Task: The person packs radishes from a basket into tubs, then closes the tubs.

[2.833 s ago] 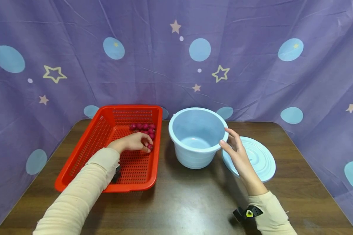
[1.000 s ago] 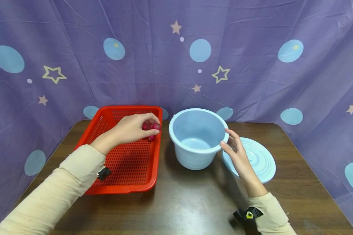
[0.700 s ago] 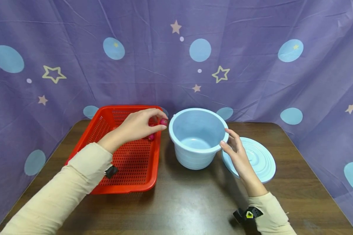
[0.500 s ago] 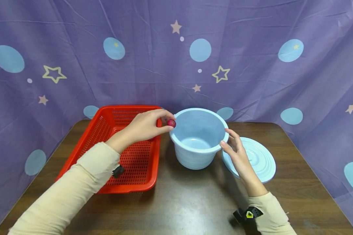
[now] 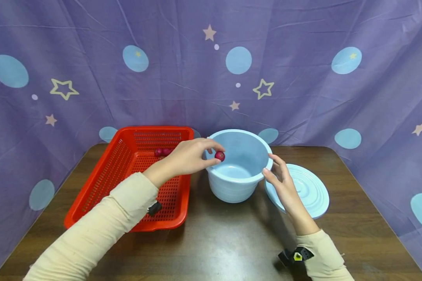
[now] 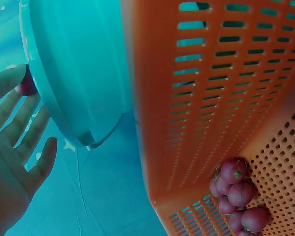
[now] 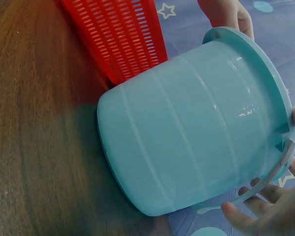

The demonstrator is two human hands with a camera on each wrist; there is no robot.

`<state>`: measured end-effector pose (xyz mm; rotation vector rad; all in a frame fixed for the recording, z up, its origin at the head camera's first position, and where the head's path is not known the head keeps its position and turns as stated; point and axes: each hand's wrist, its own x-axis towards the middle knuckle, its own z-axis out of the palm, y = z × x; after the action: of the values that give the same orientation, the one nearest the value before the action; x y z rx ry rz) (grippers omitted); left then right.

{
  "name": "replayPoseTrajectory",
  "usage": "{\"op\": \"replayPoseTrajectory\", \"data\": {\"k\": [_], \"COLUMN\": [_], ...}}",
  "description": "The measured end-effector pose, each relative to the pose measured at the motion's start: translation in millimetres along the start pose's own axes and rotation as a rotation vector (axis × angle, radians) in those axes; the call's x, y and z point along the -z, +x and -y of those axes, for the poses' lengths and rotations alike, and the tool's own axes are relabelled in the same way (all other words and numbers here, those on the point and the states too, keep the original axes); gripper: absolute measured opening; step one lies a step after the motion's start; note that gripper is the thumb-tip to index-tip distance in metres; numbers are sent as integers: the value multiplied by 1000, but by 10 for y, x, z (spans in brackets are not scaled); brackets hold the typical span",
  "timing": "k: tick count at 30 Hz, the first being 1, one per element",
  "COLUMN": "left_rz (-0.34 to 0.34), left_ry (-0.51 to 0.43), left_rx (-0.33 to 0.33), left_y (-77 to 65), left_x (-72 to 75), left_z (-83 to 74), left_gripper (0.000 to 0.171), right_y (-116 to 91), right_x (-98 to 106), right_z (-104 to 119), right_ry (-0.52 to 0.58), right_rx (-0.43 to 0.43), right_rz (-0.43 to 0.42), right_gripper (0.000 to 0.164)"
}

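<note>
My left hand [image 5: 190,157] pinches one radish [image 5: 219,156] between thumb and fingertips, over the left side of the light blue bucket's [image 5: 232,189] mouth. In the left wrist view that radish [image 6: 27,84] shows at the bucket's rim. My right hand [image 5: 285,185] holds the bucket's rim on the right, and the bucket's thin handle [image 7: 265,179] hangs by its fingers in the right wrist view. Inside the red basket [image 5: 187,195], several radishes [image 6: 240,194] lie bunched in a far corner, partly hidden by my left hand in the head view.
A light blue round lid [image 5: 313,193] lies on the wooden table [image 5: 225,242], just right of the bucket. The basket stands left of the bucket. Behind everything hangs a purple curtain [image 5: 183,58] with stars and dots.
My left hand has picked a radish out of the basket and carried it right, over the basket's edge, to above the bucket. The right hand and the bucket have stayed in place.
</note>
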<state>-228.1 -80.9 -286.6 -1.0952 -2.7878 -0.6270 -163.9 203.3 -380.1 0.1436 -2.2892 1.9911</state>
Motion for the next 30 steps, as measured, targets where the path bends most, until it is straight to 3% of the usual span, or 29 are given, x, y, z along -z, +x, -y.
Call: {"op": "replayPoseTrajectory", "data": {"k": [8, 17, 30], "left_rz": [0, -31, -70], "left_ry": [2, -27, -130], "left_rx": [-9, 16, 160], "left_y": [-20, -57, -237], "left_x": [-17, 116, 167], "left_z": [50, 164, 774], "left_gripper": [33, 29, 25], "right_y": [2, -3, -11], "right_x": [-2, -4, -14], "right_z": [-4, 1, 13], "right_ry": [0, -5, -6], "right_rx": [0, 2, -12], "right_rz": [4, 6, 6], "right_gripper": [55, 55, 56]}}
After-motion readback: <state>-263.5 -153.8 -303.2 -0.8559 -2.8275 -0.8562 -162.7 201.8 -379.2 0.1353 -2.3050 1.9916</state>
